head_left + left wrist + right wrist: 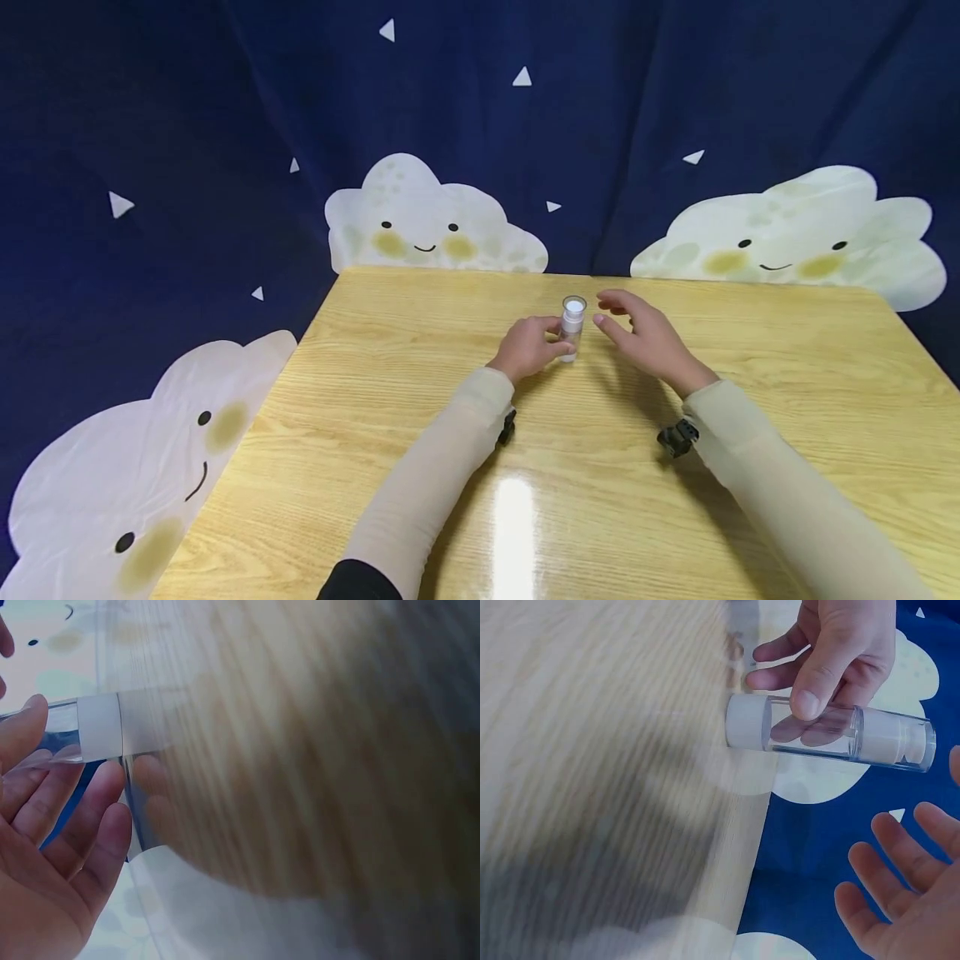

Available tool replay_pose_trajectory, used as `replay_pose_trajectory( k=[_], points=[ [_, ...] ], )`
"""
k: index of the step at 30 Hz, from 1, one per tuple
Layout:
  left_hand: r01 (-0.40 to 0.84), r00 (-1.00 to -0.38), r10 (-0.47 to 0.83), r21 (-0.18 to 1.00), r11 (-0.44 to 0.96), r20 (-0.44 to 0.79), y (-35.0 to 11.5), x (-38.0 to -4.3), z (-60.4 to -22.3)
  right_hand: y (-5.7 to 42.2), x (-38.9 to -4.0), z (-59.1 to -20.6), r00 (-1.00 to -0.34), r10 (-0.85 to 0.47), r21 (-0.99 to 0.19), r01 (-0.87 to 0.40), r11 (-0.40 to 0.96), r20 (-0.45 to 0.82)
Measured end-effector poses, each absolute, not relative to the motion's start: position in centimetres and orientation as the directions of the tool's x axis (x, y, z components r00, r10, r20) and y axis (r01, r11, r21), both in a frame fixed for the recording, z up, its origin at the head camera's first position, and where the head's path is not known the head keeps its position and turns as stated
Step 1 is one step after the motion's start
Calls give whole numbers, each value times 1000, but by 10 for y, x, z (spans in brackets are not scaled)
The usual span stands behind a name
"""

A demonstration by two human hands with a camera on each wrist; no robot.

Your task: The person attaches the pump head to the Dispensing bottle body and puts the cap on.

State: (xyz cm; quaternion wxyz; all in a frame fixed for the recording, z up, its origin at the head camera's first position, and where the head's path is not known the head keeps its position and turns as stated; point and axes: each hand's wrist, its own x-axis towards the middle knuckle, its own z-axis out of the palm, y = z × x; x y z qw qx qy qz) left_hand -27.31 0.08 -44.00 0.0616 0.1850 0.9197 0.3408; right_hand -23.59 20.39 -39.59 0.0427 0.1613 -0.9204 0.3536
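Observation:
A small clear pump bottle (pixel 572 327) with a white base and a white top under a transparent cap stands upright on the wooden table. My left hand (pixel 529 347) holds it around the clear middle, thumb in front and fingers behind, as the right wrist view shows the bottle (pixel 810 729) between them. In the left wrist view the white base (pixel 100 726) meets the tabletop. To the right of the bottle, apart from it, my right hand (pixel 651 337) hovers with loosely bent fingers and nothing in its grasp.
The light wooden table (pixel 405 325) has its back edge against a dark blue curtain (pixel 465 108) printed with clouds and white triangles. Black wrist cameras sit under both sleeves. A bright reflection lies on the tabletop between the forearms.

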Motion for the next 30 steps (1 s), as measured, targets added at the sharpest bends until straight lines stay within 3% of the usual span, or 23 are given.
replay_pose_trajectory(
  k=[30],
  points=[
    [243, -940, 340, 685, 686, -7, 4, -274, -438, 213, -215, -413, -953, -257, -680, -294, 671, 159]
  ],
)
